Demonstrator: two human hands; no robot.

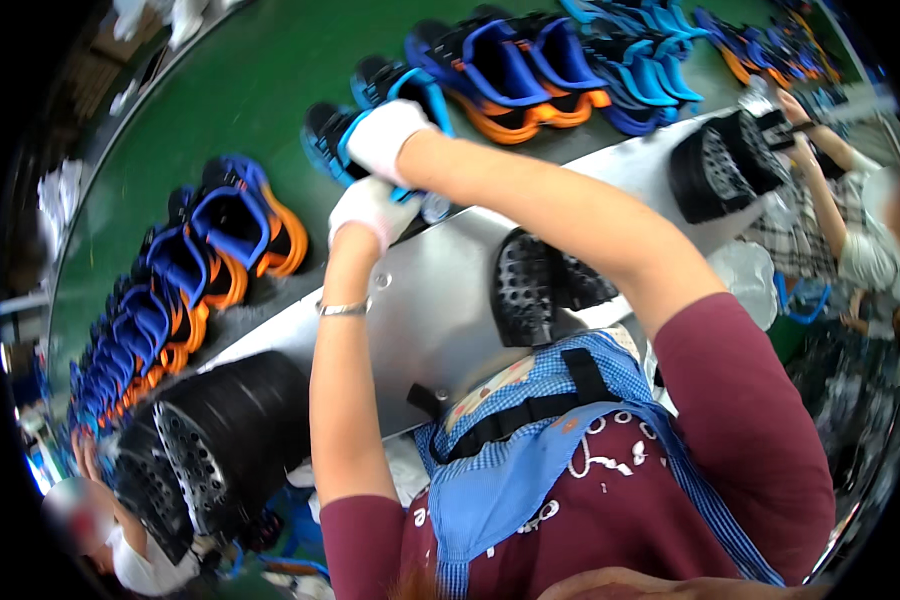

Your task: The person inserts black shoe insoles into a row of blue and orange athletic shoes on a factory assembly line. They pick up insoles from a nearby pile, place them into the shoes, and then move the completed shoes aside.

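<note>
A black and light-blue sports shoe (324, 138) stands at the near edge of the green surface, toe pointing away. My right hand (385, 140), in a white glove, is closed on its collar and covers much of the opening. Just below, my left hand (372, 212), also gloved, grips the heel end, its fingertips partly hidden. Beside the left hand, a small shiny clear piece (435, 208) shows; its kind is unclear. Close behind the held shoe sits another black and light-blue shoe (410, 88).
Blue and orange shoes line the green conveyor (270, 60) to the left (245, 215) and right (510, 70). Along the metal ledge (420, 300) are black studded rubber pieces (525, 285), with more at left (210, 440) and right (715, 165). Co-workers sit at both ends.
</note>
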